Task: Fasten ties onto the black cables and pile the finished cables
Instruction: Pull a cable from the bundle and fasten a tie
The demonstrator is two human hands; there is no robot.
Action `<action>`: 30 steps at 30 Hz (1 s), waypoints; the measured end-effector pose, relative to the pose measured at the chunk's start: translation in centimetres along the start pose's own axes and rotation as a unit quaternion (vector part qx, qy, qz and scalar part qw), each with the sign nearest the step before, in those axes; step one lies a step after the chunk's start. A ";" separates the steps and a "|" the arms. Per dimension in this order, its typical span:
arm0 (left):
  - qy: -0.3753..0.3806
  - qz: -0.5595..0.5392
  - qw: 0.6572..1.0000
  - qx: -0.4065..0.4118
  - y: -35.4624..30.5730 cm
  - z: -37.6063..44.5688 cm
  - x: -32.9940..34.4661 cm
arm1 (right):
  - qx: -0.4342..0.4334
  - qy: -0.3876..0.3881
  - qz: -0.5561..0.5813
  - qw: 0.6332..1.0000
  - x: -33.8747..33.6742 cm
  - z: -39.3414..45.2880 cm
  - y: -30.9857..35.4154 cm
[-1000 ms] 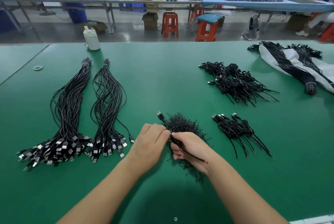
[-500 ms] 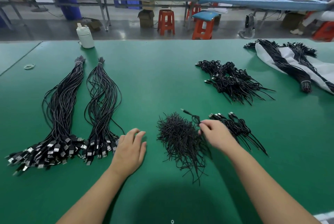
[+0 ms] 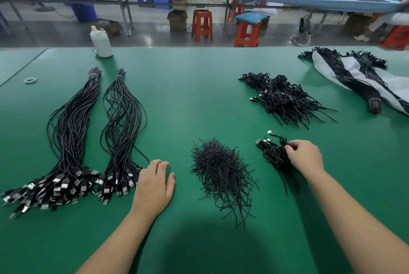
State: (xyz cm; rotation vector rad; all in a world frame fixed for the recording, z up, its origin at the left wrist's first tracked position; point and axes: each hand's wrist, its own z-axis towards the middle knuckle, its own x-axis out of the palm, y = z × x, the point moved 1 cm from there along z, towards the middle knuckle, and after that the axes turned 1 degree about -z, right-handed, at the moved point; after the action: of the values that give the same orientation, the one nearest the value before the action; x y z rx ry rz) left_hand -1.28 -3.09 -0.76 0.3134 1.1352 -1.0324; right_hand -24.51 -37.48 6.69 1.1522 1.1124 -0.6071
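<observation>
Two hands at work: left hand flat, fingers relaxed, on green tabletop; right hand pinching small pile of tied cables, three o'clock of wiry tie heap.

left hand flat, fingers straight, right hand fingertips pinched

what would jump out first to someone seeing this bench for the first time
Two long bundles of black cables fan across the green table at left, plugs toward the person. In the middle sits a bristly heap of ties. The right hand is on a small pile of tied cables.
</observation>
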 end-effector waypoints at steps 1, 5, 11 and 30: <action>-0.004 0.002 1.000 0.000 0.0 0.0 0.0 | 0.000 0.014 -0.032 0.999 0.4 0.0 -0.3; -0.009 0.012 1.000 0.001 0.2 0.0 0.3 | -0.014 0.008 -0.110 0.994 1.1 -0.1 -1.0; 0.001 0.028 1.000 -0.004 0.3 0.0 0.4 | -0.178 -0.112 -0.028 0.977 2.5 -2.3 1.2; 0.037 0.061 0.995 -0.074 0.6 0.4 0.2 | -0.142 -0.023 0.155 0.977 10.5 -7.5 3.2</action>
State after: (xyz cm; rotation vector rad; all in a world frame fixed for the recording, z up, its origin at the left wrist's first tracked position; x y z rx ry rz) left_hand -0.49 -3.18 -0.94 0.3004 1.2366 -0.8305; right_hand -20.67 -27.93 -1.64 1.0296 0.9202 -0.2214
